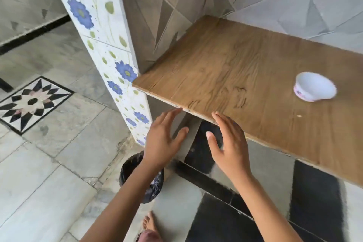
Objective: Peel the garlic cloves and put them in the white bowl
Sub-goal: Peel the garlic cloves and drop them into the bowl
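Both hands are empty, with fingers straight and spread, palms down, side by side with a gap between them in the lower middle of the frame. The left hand point(163, 139) has its fingertips up at the near edge of the wooden tabletop point(225, 68); whether they touch it I cannot tell. The right hand point(229, 143) has its fingers lying over that same edge, the thumb pointing toward the left hand.

The white bowl point(314, 87), with a pink pattern on its outer wall, stands upright on the tabletop at the right of the frame, well apart from both hands. Nothing shows inside it. A small pale scrap point(299, 116) lies on the wood below the bowl, too small to identify.

Under the left forearm, a bin lined with a black bag point(129, 165) stands on the floor. A pillar tiled with blue flowers point(102, 45) runs down from the upper left to the tabletop's corner. At the left edge, a black-and-white star inlay point(31, 102) is set in the grey floor. A bare foot point(149, 224) shows at the bottom.
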